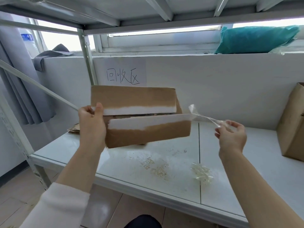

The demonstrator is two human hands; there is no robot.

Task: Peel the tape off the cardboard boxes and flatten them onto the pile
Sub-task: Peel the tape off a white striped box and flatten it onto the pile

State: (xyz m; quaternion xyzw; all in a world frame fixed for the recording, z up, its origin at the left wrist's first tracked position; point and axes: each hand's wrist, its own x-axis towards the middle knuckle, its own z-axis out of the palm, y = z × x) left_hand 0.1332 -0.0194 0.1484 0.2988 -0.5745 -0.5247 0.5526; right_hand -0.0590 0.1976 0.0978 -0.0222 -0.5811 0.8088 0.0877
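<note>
The left hand (92,127) is raised over the shelf (115,165). It grips the left end of the box (148,134), with the thumb on the far flap. The box is in the air, its two flaps parted. The right hand (232,137), well to the right, pinches the clear tape (205,118), which stretches from the box's right end. A tape wad (201,173) lies near the shelf's front edge. A second box (294,125) stands at the right edge and flat cardboard (74,129) lies at the back left corner.

Above the shelf board (115,162), its front half lies open. A tape wad (201,174) sits front-right, a box (292,129) blocks its right end, perhaps cardboard scraps (74,129) back-left.
</note>
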